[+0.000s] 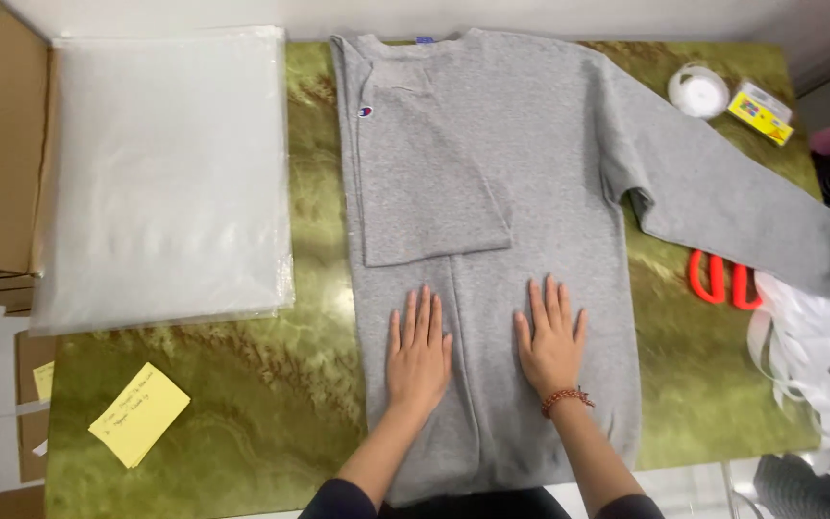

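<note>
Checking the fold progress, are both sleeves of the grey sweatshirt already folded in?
No. The grey sweatshirt has one sleeve folded over its front; the other sleeve lies stretched out across the table.

Clear plastic bags (165, 173) stacked far left, yellow paper note (139, 413) near left corner, small yellow box (761, 112) far right

Bare green table (242, 404) left of the sweatshirt (530, 173); right, scissors (722, 279) and white strips (809, 356) probably crowd passage.

One grey sweatshirt (530, 192), two hands (419, 351), one orange scissors (722, 279), one yellow note (139, 413)
</note>
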